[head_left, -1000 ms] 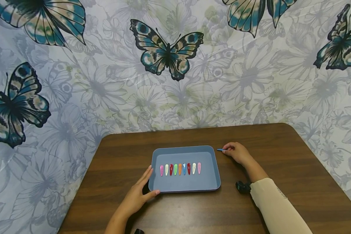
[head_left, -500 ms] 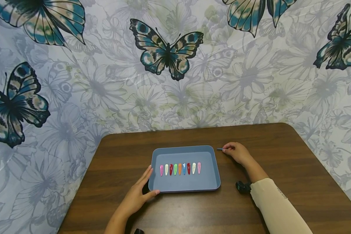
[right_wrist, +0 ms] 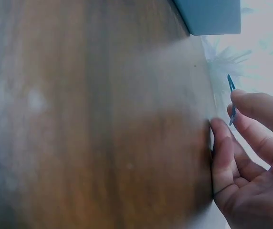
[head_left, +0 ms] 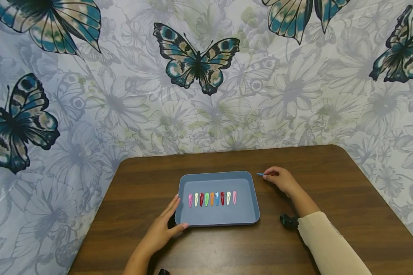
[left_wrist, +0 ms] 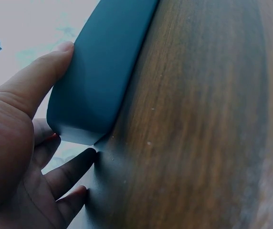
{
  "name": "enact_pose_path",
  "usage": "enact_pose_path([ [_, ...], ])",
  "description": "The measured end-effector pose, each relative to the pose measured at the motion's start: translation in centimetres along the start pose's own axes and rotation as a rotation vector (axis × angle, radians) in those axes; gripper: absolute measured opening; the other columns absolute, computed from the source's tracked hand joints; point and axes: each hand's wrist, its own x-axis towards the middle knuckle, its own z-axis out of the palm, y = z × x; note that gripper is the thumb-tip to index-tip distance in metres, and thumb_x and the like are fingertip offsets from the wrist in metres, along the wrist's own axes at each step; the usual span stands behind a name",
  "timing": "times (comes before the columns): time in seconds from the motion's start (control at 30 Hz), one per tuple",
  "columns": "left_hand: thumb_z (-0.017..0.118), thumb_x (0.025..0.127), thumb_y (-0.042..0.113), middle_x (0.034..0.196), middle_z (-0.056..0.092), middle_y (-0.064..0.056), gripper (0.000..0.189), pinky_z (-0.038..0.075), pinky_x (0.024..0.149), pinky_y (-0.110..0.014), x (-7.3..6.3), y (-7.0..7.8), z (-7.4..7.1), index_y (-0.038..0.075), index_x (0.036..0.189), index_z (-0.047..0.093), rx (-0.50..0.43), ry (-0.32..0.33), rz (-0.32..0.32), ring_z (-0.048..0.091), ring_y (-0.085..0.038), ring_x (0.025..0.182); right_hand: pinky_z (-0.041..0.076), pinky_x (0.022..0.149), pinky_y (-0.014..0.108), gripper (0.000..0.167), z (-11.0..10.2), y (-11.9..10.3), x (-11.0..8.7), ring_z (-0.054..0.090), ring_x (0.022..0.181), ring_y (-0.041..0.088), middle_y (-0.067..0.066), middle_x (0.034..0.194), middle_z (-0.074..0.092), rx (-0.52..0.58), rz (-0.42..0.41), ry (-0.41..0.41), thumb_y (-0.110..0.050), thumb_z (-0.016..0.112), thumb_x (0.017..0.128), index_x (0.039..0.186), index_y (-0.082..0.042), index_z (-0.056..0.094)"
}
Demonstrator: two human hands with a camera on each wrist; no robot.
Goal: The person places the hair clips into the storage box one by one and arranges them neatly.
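Note:
A blue snap hair clip point(head_left: 260, 174) is pinched between the thumb and index finger of my right hand point(head_left: 280, 179), just off the tray's far right corner. The right wrist view shows that clip point(right_wrist: 231, 82) edge-on, its tip past the thumb. Several hair clips point(head_left: 212, 199) in pink, pale yellow, red, green, orange and blue stand side by side in a row on the blue-grey tray point(head_left: 213, 218). My left hand point(head_left: 160, 231) touches the tray's near left corner with fingers spread, its thumb against the near wall point(left_wrist: 98, 71).
The tray rests on a brown wooden table point(head_left: 151, 179) with rounded far corners. Behind it hangs a cloth point(head_left: 296, 95) printed with butterflies and flowers. A black wrist device point(head_left: 289, 222) sits beside the right sleeve point(head_left: 327, 240).
My right hand has shifted very slightly right with the blue hair clip, and its sleeve has moved right too. The left hand, the tray and the row of clips have not moved.

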Motion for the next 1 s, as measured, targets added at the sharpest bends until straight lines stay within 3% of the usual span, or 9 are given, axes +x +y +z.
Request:
enact_pose_path([
  [0.4, 0.072, 0.086, 0.057, 0.171, 0.01, 0.016, 0.095, 0.026, 0.117, -0.069, 0.0, 0.0, 0.0, 0.035, 0.162, 0.02, 0.003, 0.002, -0.001, 0.022, -0.032, 0.156, 0.047, 0.082, 0.029, 0.026, -0.1, -0.1, -0.8, 0.062, 0.096, 0.02, 0.008, 0.108, 0.071, 0.048, -0.026, 0.013, -0.024, 0.07, 0.097, 0.116, -0.007, 0.068],
  [0.7, 0.072, 0.085, 0.06, 0.17, 0.009, 0.018, 0.097, 0.026, 0.117, -0.069, 0.0, 0.0, 0.0, 0.034, 0.162, 0.02, 0.005, 0.002, -0.001, 0.022, -0.032, 0.156, 0.048, 0.075, 0.027, 0.026, 0.1, -0.1, -1.5, 0.056, 0.087, 0.018, 0.005, 0.1, 0.065, 0.1, -0.054, 0.033, -0.022, 0.07, 0.097, 0.115, -0.005, 0.068],
  [1.0, 0.073, 0.086, 0.057, 0.171, 0.01, 0.014, 0.096, 0.025, 0.117, -0.07, 0.0, 0.0, 0.1, 0.035, 0.162, 0.02, -0.002, 0.004, 0.0, 0.022, -0.031, 0.156, 0.053, 0.079, 0.028, 0.03, 0.1, -0.4, -2.2, 0.064, 0.092, 0.019, 0.01, 0.105, 0.072, 0.112, -0.047, 0.023, -0.022, 0.069, 0.098, 0.121, -0.004, 0.07],
])
